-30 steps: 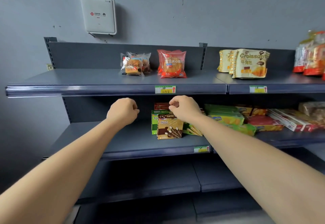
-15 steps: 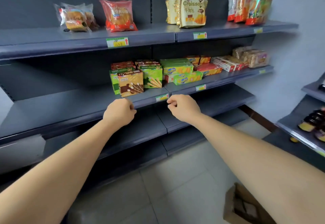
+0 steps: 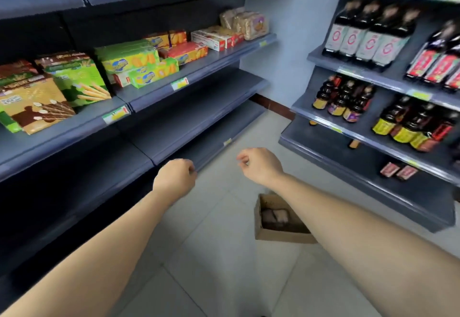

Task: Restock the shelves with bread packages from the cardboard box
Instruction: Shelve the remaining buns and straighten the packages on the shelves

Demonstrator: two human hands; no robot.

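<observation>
A brown cardboard box (image 3: 270, 235) stands on the tiled floor below my right forearm, which covers its right part. Dark bread packages (image 3: 273, 216) lie inside it. My left hand (image 3: 175, 180) hangs loosely curled and holds nothing, in front of the lowest grey shelf (image 3: 189, 127) on the left. Beside it, my right hand (image 3: 261, 165) is also curled and holds nothing, above the box. Bagged bread (image 3: 245, 22) sits at the far end of the middle left shelf.
Biscuit and wafer boxes (image 3: 74, 80) fill the middle left shelf. A second rack on the right (image 3: 388, 142) carries dark sauce bottles (image 3: 368, 33). Pale floor tiles (image 3: 224, 254) run between the two racks.
My view has swung down and to the right, from the upper shelves to the floor. The cardboard box and the right rack came into view. Both hands dropped lower, still holding nothing.
</observation>
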